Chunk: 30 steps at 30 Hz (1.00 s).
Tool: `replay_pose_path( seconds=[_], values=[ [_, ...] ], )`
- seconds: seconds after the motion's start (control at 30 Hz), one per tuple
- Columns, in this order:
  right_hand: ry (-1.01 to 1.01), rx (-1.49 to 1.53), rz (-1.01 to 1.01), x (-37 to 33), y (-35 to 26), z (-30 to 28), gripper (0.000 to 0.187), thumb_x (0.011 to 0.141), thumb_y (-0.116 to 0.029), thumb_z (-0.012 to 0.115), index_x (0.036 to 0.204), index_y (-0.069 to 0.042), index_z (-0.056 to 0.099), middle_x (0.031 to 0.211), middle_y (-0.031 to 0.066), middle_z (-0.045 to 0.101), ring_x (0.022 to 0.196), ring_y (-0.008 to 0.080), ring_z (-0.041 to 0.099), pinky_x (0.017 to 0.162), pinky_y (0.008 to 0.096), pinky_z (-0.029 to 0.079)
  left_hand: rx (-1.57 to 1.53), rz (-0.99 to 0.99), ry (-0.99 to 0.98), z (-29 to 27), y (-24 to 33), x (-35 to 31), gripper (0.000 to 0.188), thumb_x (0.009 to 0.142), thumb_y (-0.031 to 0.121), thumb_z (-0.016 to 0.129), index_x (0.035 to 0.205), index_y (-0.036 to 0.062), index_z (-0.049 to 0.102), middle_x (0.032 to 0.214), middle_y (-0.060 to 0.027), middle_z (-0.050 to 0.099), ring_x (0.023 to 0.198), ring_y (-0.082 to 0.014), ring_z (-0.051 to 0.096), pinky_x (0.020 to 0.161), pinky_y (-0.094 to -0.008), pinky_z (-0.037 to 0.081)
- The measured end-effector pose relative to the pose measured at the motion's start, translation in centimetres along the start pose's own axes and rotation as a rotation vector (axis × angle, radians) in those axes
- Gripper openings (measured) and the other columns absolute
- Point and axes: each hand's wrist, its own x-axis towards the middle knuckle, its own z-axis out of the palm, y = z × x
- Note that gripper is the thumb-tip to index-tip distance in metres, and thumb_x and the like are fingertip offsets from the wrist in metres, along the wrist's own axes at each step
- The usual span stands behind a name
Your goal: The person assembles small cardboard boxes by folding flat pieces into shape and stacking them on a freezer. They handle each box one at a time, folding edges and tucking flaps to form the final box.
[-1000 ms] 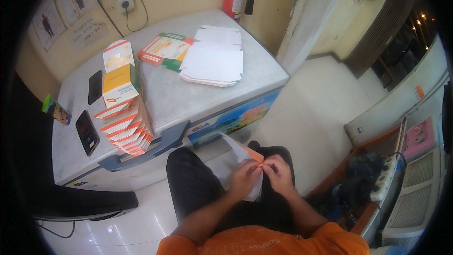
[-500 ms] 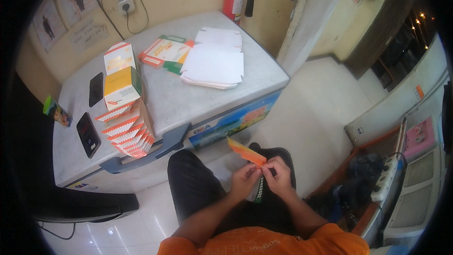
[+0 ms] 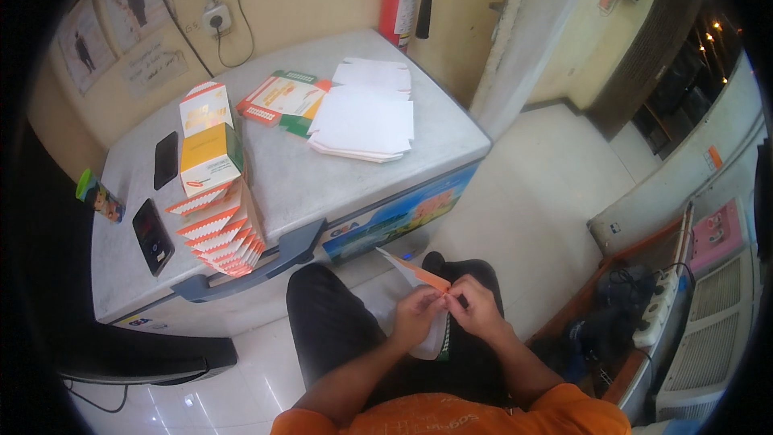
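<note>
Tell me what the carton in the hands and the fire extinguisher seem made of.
Carton: likely thin cardboard, plain white on one face, printed colour on the other, with a thin edge; gloss unclear.
Fire extinguisher: probably painted metal, judging by its smooth, even red, rounded body.

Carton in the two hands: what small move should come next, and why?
Probably have the right hand press the carton gently toward the left hand at its orange edge, to firm the fold. Both hands pinch it close together there, while an orange flap slants up and away, so the carton does not look closed into a box yet.
</note>
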Motion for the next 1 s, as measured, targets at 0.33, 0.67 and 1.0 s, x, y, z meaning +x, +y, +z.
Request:
replay_pose_path(
  seconds=[0.33,0.67,1.0],
  values=[
    [0.043,0.116,0.013,-0.2,-0.1,0.2,0.010,0.087,0.003,0.070,0.090,0.000,0.062,0.087,0.0132,0.063,0.076,0.0248,0.064,0.067,0.0331,0.052,-0.038,-0.043,0.003,0.3,0.4,-0.2,0.014,0.095,-0.005,0.062,0.109,-0.0049,0.063,0.104,-0.0080,0.067,0.098,-0.0151,0.066,0.087,-0.0297,0.055],
    [0.074,0.161,0.025,0.1,0.0,0.7,0.008,0.087,0.003,0.070,0.091,0.000,0.064,0.088,0.0145,0.066,0.077,0.0245,0.067,0.068,0.0325,0.053,-0.042,-0.021,0.036,0.2,1.1,0.0,0.010,0.097,-0.002,0.061,0.107,-0.0035,0.064,0.096,-0.0064,0.070,0.087,-0.0125,0.066,0.081,-0.0277,0.055],
    [-0.020,0.272,0.080,0.4,0.0,0.7,0.009,0.086,0.002,0.072,0.091,0.001,0.065,0.088,0.0142,0.067,0.077,0.0242,0.067,0.068,0.0330,0.054,0.090,0.015,0.093,0.5,1.4,-0.8,0.010,0.098,0.002,0.062,0.107,-0.0018,0.063,0.101,-0.0080,0.069,0.091,-0.0132,0.066,0.083,-0.0284,0.054]
  ],
)
